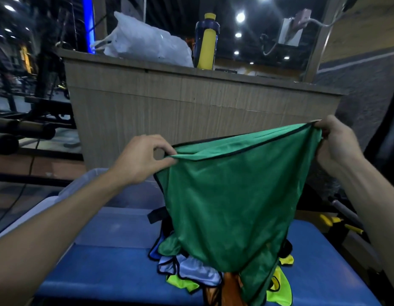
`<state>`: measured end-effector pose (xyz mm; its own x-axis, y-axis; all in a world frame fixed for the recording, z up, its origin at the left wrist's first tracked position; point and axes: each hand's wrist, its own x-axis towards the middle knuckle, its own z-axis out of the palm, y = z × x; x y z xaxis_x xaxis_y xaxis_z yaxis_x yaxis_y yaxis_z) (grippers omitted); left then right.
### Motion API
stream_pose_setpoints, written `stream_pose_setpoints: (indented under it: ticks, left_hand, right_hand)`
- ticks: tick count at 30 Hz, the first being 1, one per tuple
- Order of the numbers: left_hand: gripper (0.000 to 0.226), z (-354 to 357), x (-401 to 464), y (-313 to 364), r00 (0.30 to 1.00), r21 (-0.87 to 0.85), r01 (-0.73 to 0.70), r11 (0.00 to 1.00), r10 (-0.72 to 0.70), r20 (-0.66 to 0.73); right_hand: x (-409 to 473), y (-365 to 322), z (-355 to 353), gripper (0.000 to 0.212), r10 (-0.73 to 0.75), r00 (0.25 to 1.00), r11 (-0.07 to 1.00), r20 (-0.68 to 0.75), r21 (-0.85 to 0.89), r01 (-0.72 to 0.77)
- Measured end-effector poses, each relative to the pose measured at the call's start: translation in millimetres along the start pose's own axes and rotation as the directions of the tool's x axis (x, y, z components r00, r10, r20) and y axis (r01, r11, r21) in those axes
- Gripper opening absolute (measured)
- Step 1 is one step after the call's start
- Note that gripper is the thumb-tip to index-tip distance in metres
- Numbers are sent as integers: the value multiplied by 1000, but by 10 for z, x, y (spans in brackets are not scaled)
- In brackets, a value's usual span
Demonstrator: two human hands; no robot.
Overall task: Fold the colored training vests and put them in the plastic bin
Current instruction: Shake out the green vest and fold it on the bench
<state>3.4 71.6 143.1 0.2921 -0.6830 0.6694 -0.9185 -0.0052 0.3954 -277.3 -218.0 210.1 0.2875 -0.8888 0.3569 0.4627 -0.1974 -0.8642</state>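
the green vest [231, 206] hangs in the air in front of the person, its black-trimmed edge stretched across between the two hands and tilted, higher at the right; its long axis runs downward from that edge, narrowing to a lower end that reaches the pile of vests [191, 272] below; the left hand [143, 157] pinches the left corner of the edge between thumb and curled fingers; the right hand [337, 142] grips the right corner with fingers bunched round the fabric; the pile lies on a blue padded bench [108, 272], showing at least one light blue, one white, one orange and yellow-green pieces, the exact count hidden by the green one; a clear plastic bin [116, 226] sits on the bench just left of the pile; behind stands a wooden counter [191, 102] bearing one white plastic bag [147, 40] and one yellow and navy bottle [207, 43].
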Motion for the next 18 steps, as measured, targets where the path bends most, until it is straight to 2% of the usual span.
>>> stream_pose_setpoints:
  ticks: [1, 3, 5, 7, 8, 10, 12, 15, 18]
  left_hand:
    - [4, -25, -2, 47, 994, -170, 99, 981, -88, 70]
    - [12, -43, -23, 113, 947, -465, 295, 835, -191, 257]
    - [27, -25, -45, 113, 892, -573, 421, 703, -205, 404]
    - [36, 23, -61, 87, 859, -601, 487, 634, -223, 461]
    - [41, 55, -58, 55, 867, -597, 479, 643, -238, 439]
    - [55, 118, -50, -9, 911, -537, 395, 746, -239, 337]
    - [62, 146, -67, -37, 941, -456, 281, 845, -150, 302]
    - [39, 150, -78, -75, 960, -324, 148, 934, -57, 274]
    - [20, 205, -72, -137, 980, -107, -30, 994, 50, 192]
  right_hand:
    - [17, 10, -6, 5, 3, 1000, 1000, -16, 2, -3]
    - [56, 23, -32, 3, 18, 998, 1000, -55, -16, -19]
    - [96, 64, -71, 9, 41, 996, 998, -75, -53, -45]
    - [95, 123, -101, 8, 62, 995, 995, -77, -79, -68]
    - [89, 160, -117, 9, 75, 994, 993, -74, -87, -82]
    - [78, 230, -145, 17, 106, 992, 989, -74, -96, -113]
    - [51, 272, -160, 20, 122, 990, 987, -78, -100, -129]
    - [52, 306, -184, 20, 128, 986, 988, -107, -75, -137]
    - [67, 328, -207, 19, 115, 984, 988, -133, -85, -127]
